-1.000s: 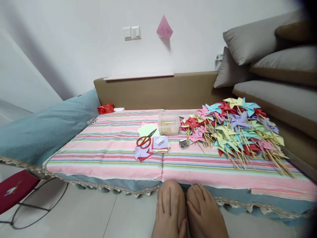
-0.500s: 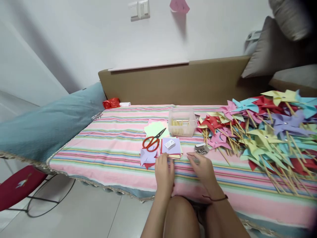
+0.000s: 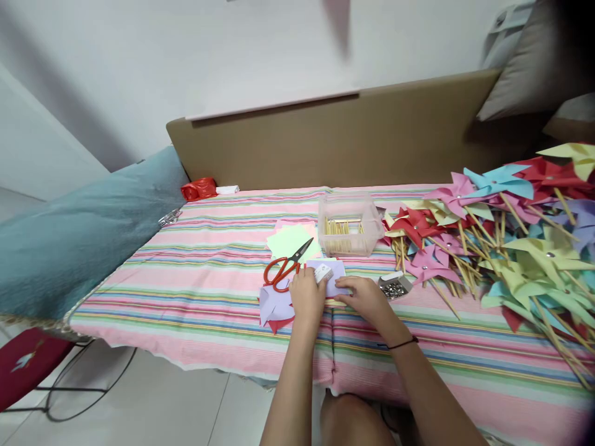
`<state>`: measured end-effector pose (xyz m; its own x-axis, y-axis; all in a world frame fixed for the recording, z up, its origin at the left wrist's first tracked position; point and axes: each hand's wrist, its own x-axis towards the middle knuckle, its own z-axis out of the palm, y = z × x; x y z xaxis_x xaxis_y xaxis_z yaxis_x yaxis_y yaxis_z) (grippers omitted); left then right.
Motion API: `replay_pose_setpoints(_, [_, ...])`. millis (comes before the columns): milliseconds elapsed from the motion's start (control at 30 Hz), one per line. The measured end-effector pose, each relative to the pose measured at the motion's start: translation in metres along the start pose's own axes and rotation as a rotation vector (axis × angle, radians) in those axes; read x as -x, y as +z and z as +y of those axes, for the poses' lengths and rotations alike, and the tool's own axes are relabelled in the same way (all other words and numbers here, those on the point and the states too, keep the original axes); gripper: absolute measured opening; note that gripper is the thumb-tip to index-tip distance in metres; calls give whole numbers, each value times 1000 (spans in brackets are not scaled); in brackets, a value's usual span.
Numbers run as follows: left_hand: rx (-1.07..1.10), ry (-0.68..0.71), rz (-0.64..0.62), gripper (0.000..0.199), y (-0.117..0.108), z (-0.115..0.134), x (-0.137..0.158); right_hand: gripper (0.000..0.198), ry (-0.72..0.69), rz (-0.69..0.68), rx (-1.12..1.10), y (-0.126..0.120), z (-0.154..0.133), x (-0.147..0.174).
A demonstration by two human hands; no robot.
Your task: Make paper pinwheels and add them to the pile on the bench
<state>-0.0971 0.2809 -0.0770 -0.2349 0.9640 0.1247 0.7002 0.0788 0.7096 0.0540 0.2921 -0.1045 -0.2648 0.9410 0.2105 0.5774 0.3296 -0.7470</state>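
Note:
My left hand is over the left side of a stack of square paper sheets, fingers curled and thumb against a small white printed block lying on top. My right hand has thumb and forefinger at the right edge of the purple paper square, the stack's top sheet. Left of the stack, red-handled scissors rest partly on pale green paper. Below them are cut purple paper pieces with red paper beneath. A small open box of metal fasteners sits right of my right hand.
A clear plastic box holding thin wooden sticks stands behind the stack. Many finished paper pinwheels are heaped at the right. A red plastic bundle lies at the far left on the striped cloth.
Both hands have moved forward onto the paper stack. My left thumb has come to the white block, and my right hand has closed in on the purple sheet's edge. The view has tilted down.

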Motion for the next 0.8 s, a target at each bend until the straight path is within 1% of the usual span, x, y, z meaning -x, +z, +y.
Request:
replay_pose_setpoints(100, [177, -63, -2, 21, -11, -6, -2, 17, 31, -28, -28, -2, 2, -2])
replay_pose_setpoints(233, [432, -186, 6, 29, -28, -12, 1, 10, 75, -54, -76, -4, 4, -3])
replay_pose_setpoints(333, [552, -269, -1, 32, -35, -14, 5, 12, 110, -47, -110, -6, 3, -2])
replay_pose_setpoints(400, [585, -306, -1, 32, -35, -14, 7, 17, 125, -18, -121, -6, 1, -2])
replay_pose_setpoints(500, [568, -324, -3, 29, -29, -17, 9, 22, 149, 71, -122, -4, -2, -1])
replay_pose_setpoints(567, [510, -312, -8, 26, -25, -19, 9, 22, 168, 145, -125, -3, -5, -1])
replay_pose_setpoints(667, [348, -259, -14, 23, -22, -17, 11, 23, 183, 274, -158, -3, -10, -1])
replay_pose_setpoints(800, [100, -166, -23, 21, -20, -3, 15, 26, 219, 533, -226, -12, -21, 4])
